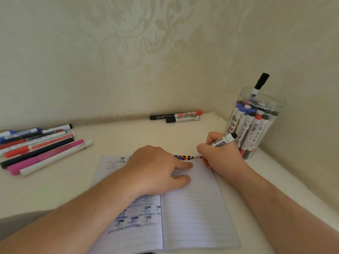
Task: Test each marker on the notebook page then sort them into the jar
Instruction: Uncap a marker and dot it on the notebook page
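While the marker slants across your right hand, pinched in its curled fingers, tip hidden at the notebook page's top edge, your left hand presses flat there, fingers relaxed; the jar stands at the desk's far right corner.

The jar is showing as clear, glossy plastic, with smooth plastic markers shining through its wall. The notebook is lying open as thin, matt ruled paper on a pale, matt surface. Behind, the wallpaper is looking faintly embossed and satiny.
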Action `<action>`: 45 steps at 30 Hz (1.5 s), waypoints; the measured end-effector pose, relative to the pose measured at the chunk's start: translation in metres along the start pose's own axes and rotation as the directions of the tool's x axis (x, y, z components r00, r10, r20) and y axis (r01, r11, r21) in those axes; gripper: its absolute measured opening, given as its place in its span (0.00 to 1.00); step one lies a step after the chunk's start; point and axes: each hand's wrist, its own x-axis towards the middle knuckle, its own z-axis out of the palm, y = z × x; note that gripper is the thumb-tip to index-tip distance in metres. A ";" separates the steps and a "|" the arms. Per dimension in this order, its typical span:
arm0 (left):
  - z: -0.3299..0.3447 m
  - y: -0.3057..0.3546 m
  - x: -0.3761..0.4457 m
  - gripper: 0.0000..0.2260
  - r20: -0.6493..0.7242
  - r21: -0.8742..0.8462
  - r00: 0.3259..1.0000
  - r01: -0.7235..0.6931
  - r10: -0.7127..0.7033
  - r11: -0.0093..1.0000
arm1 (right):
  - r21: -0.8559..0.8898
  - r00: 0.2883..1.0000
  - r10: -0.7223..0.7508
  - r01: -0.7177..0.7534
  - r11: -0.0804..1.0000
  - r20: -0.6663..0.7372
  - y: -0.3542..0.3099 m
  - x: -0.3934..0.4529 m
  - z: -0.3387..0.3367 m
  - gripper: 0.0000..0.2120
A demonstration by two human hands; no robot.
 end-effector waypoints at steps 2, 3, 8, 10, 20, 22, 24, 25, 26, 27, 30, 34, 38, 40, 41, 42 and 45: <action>0.000 0.000 0.000 0.21 -0.006 0.006 1.000 0.003 -0.003 1.000 | 0.012 1.000 0.002 -0.002 1.000 0.022 -0.001 0.000 0.000 0.13; 0.000 0.000 0.000 0.21 -0.009 0.007 1.000 0.006 -0.006 1.000 | 0.004 1.000 -0.004 0.004 1.000 0.028 0.000 0.000 0.000 0.13; 0.001 0.000 -0.001 0.21 -0.022 0.005 1.000 0.010 -0.010 1.000 | -0.010 1.000 -0.012 0.012 1.000 0.004 0.000 0.001 0.001 0.11; 0.001 0.000 -0.001 0.21 -0.024 0.005 1.000 0.011 -0.011 1.000 | 0.007 1.000 -0.002 0.002 1.000 0.010 0.000 0.000 0.000 0.12; 0.004 -0.001 -0.001 0.22 -0.020 0.006 1.000 0.018 -0.018 1.000 | 0.004 1.000 0.006 -0.006 1.000 0.020 0.001 0.001 -0.001 0.13; 0.003 -0.001 -0.001 0.22 -0.021 0.014 1.000 0.016 -0.016 1.000 | 0.010 1.000 0.005 -0.006 1.000 0.014 0.001 0.001 -0.001 0.13; 0.003 0.000 -0.003 0.21 -0.028 0.011 1.000 0.013 -0.013 1.000 | -0.001 1.000 0.006 -0.006 1.000 0.027 0.000 0.000 0.000 0.13; 0.004 0.001 -0.005 0.21 -0.049 0.006 0.999 0.016 -0.016 1.000 | 0.003 0.999 0.011 -0.011 1.000 0.030 0.000 0.000 0.000 0.13; 0.005 0.001 -0.007 0.20 -0.082 -0.008 0.996 0.025 -0.026 1.000 | 0.027 0.999 0.012 -0.012 1.000 0.032 0.000 0.000 0.000 0.14; 0.006 0.001 -0.009 0.18 -0.129 -0.057 0.991 0.033 -0.040 0.998 | 0.061 0.999 0.012 -0.014 0.998 0.037 -0.001 -0.001 0.000 0.14; 0.011 -0.007 -0.014 0.08 -0.212 -0.332 0.974 0.007 -0.082 0.943 | 0.145 0.995 -0.087 0.078 0.986 0.056 -0.005 -0.005 -0.007 0.14; 0.014 -0.021 -0.007 0.08 -0.264 -0.582 0.949 -0.015 -0.172 0.813 | 0.386 0.963 -0.229 0.158 0.909 0.143 -0.011 -0.016 -0.019 0.07; 0.014 -0.028 -0.004 0.10 -0.285 -0.639 0.934 -0.019 -0.214 0.769 | 0.469 0.951 -0.175 0.036 0.882 0.256 -0.012 -0.018 -0.019 0.08; 0.014 -0.029 -0.004 0.12 -0.278 -0.657 0.936 -0.021 -0.216 0.754 | 0.504 0.946 -0.151 -0.015 0.864 0.288 -0.011 -0.017 -0.018 0.16; 0.014 -0.029 -0.003 0.12 -0.274 -0.662 0.936 -0.019 -0.219 0.749 | 0.503 0.947 -0.142 -0.024 0.864 0.289 -0.012 -0.018 -0.018 0.16; 0.014 -0.029 -0.003 0.13 -0.268 -0.668 0.938 -0.016 -0.221 0.744 | 0.494 0.948 -0.144 -0.017 0.869 0.285 -0.012 -0.017 -0.018 0.16; 0.014 -0.028 -0.004 0.13 -0.247 -0.679 0.943 -0.004 -0.224 0.734 | 0.455 0.946 -0.126 -0.024 0.890 0.298 -0.014 -0.018 -0.015 0.09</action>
